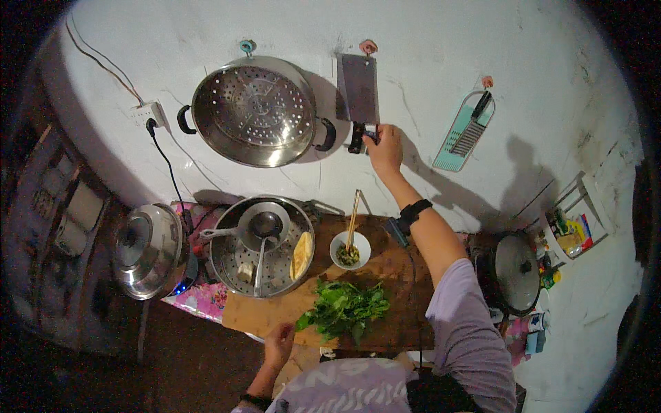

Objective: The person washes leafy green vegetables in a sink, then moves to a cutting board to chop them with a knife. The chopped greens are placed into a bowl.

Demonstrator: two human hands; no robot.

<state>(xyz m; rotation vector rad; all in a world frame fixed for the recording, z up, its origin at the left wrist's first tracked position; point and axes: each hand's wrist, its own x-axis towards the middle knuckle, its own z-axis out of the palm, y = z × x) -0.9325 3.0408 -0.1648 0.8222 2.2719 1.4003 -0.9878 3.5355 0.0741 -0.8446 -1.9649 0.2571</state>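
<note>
My right hand is raised to the wall, its fingers at the black handle of a cleaver that hangs blade up from a pink hook. Whether the fingers close round the handle is hard to tell. Low at the near edge of the wooden board, my left hand is loosely curled beside a heap of leafy greens. Behind the greens stands a white bowl of chopped green food with chopsticks in it. To its left, a perforated steel tray holds a small pan, a ladle and a yellowish piece of food.
A steel steamer pot and a green grater hang on the wall. At left a lidded steel pot stands near a plugged-in cord. A glass-lidded pan and a white rack are at right.
</note>
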